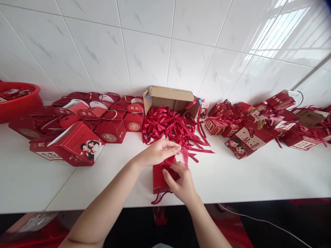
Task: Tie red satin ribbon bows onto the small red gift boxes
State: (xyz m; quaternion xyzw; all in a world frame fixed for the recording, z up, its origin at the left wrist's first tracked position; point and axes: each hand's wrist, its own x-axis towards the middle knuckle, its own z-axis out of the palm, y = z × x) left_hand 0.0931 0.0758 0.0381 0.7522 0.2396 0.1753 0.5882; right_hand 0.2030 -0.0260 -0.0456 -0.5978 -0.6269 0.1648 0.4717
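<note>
A small red gift box stands near the front edge of the white counter. A red ribbon runs over its top, and one tail hangs off the counter edge. My left hand is above the box with its fingers pinched on the ribbon. My right hand rests against the right side of the box, its fingers closed on the ribbon at the knot. Both hands touch each other over the box top.
An open cardboard box spills a pile of red ribbons behind the hands. Several untied red gift boxes lie at the left, ribbon-tied ones at the right. A red basin sits far left.
</note>
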